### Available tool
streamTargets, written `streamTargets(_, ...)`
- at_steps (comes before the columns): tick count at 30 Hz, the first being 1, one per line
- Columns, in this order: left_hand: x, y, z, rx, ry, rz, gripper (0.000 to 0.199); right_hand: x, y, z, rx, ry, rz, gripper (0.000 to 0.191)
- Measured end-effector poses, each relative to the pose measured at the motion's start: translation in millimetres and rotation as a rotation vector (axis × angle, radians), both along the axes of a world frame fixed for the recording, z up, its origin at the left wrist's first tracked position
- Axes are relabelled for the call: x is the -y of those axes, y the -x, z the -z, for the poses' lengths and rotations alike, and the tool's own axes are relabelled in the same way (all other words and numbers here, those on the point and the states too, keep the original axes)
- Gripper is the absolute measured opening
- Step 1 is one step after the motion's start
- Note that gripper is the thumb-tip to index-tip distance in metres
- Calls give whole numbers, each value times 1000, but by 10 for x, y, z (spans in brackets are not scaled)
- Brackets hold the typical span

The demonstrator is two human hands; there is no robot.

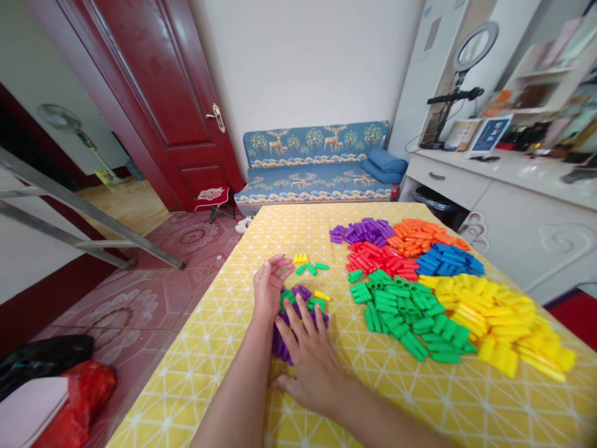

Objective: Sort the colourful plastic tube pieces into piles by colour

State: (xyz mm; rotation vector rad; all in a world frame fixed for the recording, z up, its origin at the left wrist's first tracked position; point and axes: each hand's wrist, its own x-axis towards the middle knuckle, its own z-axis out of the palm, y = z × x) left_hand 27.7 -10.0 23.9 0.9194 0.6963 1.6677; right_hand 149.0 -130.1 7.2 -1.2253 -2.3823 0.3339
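The likeliest trouble, to judge from how things lie, is scatter: the mixed pile (pixel 282 350) of purple and green pieces sits on the tabletop (pixel 219 336) right under and between the hands, and a sideways push could roll pieces off toward the green heap (pixel 403 311) on the right and muddle the colours. The single yellow piece (pixel 322 295) at the pile's far edge, being round and loose, looks easiest to knock away; a careless flick could also disturb the small yellow cluster (pixel 301 259) and nearby green pieces (pixel 311 269) beyond. The left hand (pixel 268 289) stands on edge along the pile's left side, open, fingers loosely bent, with nothing visibly in its grasp. The right hand (pixel 311 356) lies palm down over the near right part, fingers spread, thumb out to the left; whether its fingertips press on pieces cannot be told.
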Motion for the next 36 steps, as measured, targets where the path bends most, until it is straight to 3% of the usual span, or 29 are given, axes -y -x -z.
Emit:
streamTargets(4, 13, 159, -93, -133, -13, -51, 38, -158, 32, -41, -2, -61, -1, 61)
streamTargets(6, 12, 282, -105, -325, 20, -125, 42, -301, 38, -57, -2, -103, 38, 49)
streamTargets(10, -38, 552, 21, -979, 114, -544, 32, -559, 17, -29, -24, -134, 194, 40)
streamTargets(12, -85, 631, 145, -1125, 117, -610, 34, -637, -9, 13, -64, -121, 319, 42)
streamTargets(15, -155, 592, 315, -1101, 137, -495, 36, -695, -51, 83, -156, -99, 497, 51)
streamTargets(18, -167, 397, 374, -1069, 78, -364, 34, -725, -82, 138, -268, -84, 588, 56)
streamTargets(22, -79, 136, 285, -930, 80, -127, 42, -769, -121, 180, -446, -123, 520, 56)
streamTargets(26, 19, 76, 171, -935, -8, 1, 51, -802, -175, 188, -622, -154, 401, 48)
streamTargets(31, 41, 135, 188, -1062, -121, 59, 67, -827, -203, 193, -764, -138, 279, 54)
streamTargets(36, -20, 122, 275, -1173, -124, -50, 51, -852, -183, 207, -758, -116, 230, 52)
